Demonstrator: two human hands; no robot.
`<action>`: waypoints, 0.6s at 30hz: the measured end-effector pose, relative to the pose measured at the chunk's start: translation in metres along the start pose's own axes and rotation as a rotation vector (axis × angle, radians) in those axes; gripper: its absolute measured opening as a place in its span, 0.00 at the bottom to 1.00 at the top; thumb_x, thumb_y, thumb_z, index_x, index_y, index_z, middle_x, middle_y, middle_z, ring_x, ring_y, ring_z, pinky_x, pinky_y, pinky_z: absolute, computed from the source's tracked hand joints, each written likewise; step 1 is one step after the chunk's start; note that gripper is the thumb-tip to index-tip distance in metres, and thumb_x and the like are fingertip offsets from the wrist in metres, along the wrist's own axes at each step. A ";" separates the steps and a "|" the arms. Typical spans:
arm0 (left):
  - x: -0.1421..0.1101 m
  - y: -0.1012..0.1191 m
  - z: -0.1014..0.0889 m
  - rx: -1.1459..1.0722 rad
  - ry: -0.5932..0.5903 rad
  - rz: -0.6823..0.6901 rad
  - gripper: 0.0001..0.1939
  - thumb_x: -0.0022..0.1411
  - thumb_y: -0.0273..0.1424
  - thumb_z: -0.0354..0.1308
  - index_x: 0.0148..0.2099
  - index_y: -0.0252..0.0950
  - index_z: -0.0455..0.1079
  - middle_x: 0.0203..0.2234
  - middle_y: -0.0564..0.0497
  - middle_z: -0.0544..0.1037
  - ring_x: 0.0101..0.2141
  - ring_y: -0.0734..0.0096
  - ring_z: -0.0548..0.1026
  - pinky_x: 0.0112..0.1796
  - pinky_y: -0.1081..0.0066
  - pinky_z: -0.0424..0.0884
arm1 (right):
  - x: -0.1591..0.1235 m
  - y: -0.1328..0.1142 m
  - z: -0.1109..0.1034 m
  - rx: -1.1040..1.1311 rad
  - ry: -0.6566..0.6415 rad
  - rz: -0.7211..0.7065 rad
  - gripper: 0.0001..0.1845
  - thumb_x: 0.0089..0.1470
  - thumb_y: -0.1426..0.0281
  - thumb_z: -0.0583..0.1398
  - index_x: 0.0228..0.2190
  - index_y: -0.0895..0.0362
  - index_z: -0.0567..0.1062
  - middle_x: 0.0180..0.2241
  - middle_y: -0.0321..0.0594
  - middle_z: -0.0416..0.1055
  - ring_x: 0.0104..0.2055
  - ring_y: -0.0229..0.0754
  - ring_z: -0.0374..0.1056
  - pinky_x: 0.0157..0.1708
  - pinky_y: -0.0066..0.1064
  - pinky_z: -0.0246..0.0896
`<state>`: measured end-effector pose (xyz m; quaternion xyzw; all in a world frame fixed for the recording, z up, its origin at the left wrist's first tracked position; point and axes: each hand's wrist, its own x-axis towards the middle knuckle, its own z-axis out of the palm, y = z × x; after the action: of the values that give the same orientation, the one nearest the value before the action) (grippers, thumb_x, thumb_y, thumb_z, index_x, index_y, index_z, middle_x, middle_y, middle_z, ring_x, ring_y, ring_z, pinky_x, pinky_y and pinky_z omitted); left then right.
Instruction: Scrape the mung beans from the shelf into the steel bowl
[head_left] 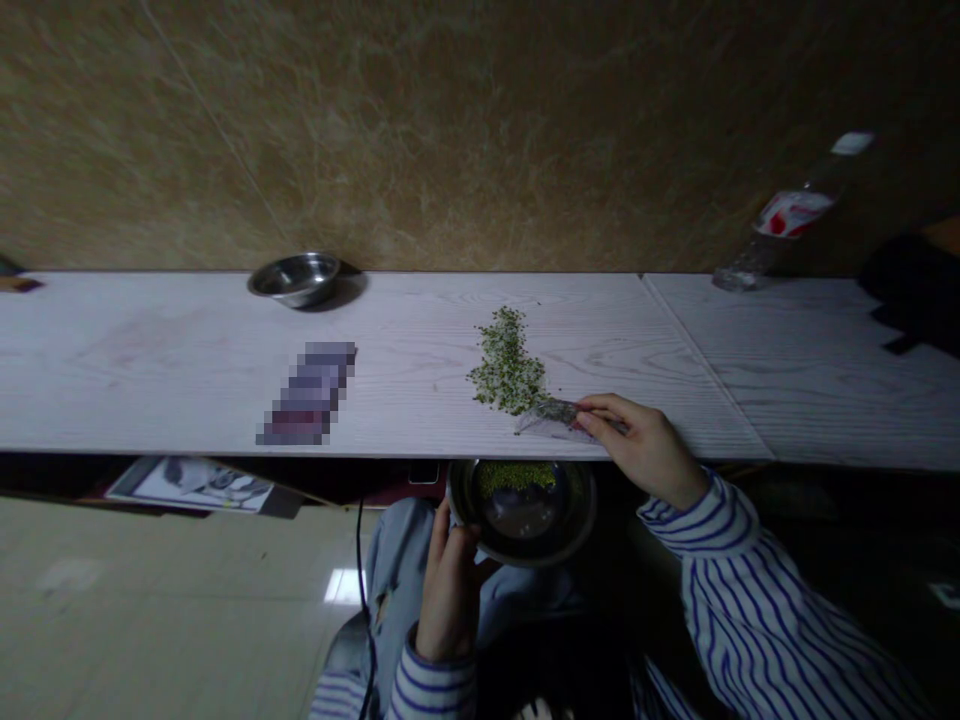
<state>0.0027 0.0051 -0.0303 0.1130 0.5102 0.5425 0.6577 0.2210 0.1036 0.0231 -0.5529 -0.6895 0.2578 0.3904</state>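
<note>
My left hand [452, 590] grips the side of a metal bowl [586, 510], holding it against the front edge of the table above my lap. Small green beans [517, 476] lie along the bowl's far side. On the tabletop, my right hand [641, 440] pinches a crumpled piece of clear plastic [553, 418], perhaps a bag. The plastic touches the near end of a spread pile of green beans mixed with white grains [506, 365]. A few loose bits lie around the pile.
Another metal bowl [296, 282] stands by the wall at the back left. In front of it lies a blurred-out rectangular item [307, 395]. At the back right is a clear bottle [787, 215] beside a dark object [915, 290]. A black cable [361, 570] hangs below the table.
</note>
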 end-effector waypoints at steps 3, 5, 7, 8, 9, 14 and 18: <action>-0.001 0.002 0.002 0.011 0.006 0.007 0.29 0.54 0.31 0.57 0.59 0.43 0.63 0.52 0.45 0.73 0.52 0.50 0.69 0.32 0.67 0.74 | 0.001 -0.001 0.002 0.014 -0.001 0.007 0.09 0.56 0.66 0.59 0.38 0.54 0.76 0.32 0.40 0.80 0.36 0.44 0.77 0.36 0.33 0.73; -0.002 0.003 0.003 0.010 0.012 0.007 0.29 0.54 0.31 0.57 0.59 0.42 0.63 0.53 0.44 0.72 0.53 0.50 0.68 0.32 0.68 0.73 | 0.002 -0.003 0.004 0.019 -0.008 0.012 0.09 0.56 0.66 0.59 0.38 0.54 0.76 0.32 0.40 0.80 0.36 0.44 0.77 0.36 0.33 0.73; -0.003 0.003 0.004 0.000 0.020 0.005 0.30 0.53 0.31 0.57 0.60 0.42 0.62 0.52 0.44 0.72 0.53 0.50 0.68 0.34 0.66 0.74 | 0.003 -0.004 0.005 0.013 -0.016 0.010 0.09 0.56 0.66 0.58 0.38 0.54 0.76 0.32 0.39 0.80 0.36 0.44 0.77 0.36 0.33 0.73; -0.003 0.003 0.003 -0.006 0.022 0.003 0.30 0.53 0.31 0.57 0.60 0.43 0.62 0.52 0.45 0.73 0.53 0.51 0.68 0.35 0.65 0.74 | 0.003 -0.005 0.005 0.005 -0.022 0.005 0.09 0.56 0.66 0.58 0.38 0.54 0.76 0.32 0.39 0.80 0.37 0.44 0.77 0.36 0.33 0.73; -0.003 0.002 0.003 -0.011 0.021 -0.001 0.30 0.53 0.31 0.57 0.59 0.43 0.63 0.51 0.45 0.73 0.52 0.51 0.68 0.36 0.65 0.74 | 0.003 -0.006 0.005 -0.005 -0.025 -0.002 0.09 0.56 0.66 0.58 0.38 0.53 0.76 0.33 0.39 0.80 0.37 0.44 0.77 0.36 0.32 0.73; 0.000 -0.001 -0.001 -0.006 -0.021 0.011 0.29 0.55 0.31 0.56 0.60 0.44 0.63 0.52 0.43 0.73 0.53 0.50 0.68 0.34 0.65 0.74 | 0.001 -0.013 0.002 -0.012 -0.094 -0.047 0.10 0.56 0.66 0.58 0.38 0.54 0.77 0.33 0.40 0.80 0.36 0.43 0.77 0.35 0.31 0.73; 0.000 0.000 0.000 0.003 -0.023 0.023 0.29 0.55 0.32 0.57 0.60 0.45 0.63 0.54 0.43 0.71 0.54 0.48 0.66 0.34 0.64 0.74 | -0.003 -0.016 0.002 0.017 -0.131 -0.051 0.10 0.55 0.66 0.59 0.38 0.55 0.78 0.33 0.40 0.80 0.36 0.43 0.77 0.36 0.31 0.73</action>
<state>0.0023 0.0046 -0.0303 0.1260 0.5020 0.5482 0.6569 0.2104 0.0962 0.0340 -0.5137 -0.7252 0.2894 0.3555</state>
